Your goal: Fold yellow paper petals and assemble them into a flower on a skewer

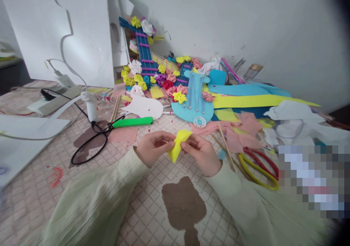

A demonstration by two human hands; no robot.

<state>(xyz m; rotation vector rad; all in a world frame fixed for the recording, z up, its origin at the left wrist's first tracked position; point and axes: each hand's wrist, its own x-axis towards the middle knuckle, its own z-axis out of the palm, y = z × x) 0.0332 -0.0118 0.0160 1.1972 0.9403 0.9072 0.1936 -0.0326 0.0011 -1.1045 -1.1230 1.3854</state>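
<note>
Between my two hands is a folded piece of yellow crepe paper (177, 147), held up over the table. My left hand (155, 148) pinches its left edge between thumb and fingers. On the other side my right hand (201, 153) grips the paper's right edge the same way. Just beyond them lies a light blue lyre-shaped cutout (186, 112) with strings, paper flowers and a white dial-like disc. A green utility knife (133, 121) rests past my left hand, near a white paper shape (147, 106).
A white glue gun (89, 105) with a looping black cord stands at left. Scissors with red and yellow handles (259, 169) lie right, beside wooden sticks (226, 147) and pink paper sheets (240, 141). Flower-covered blue paper guitars (143, 51) lean against the wall.
</note>
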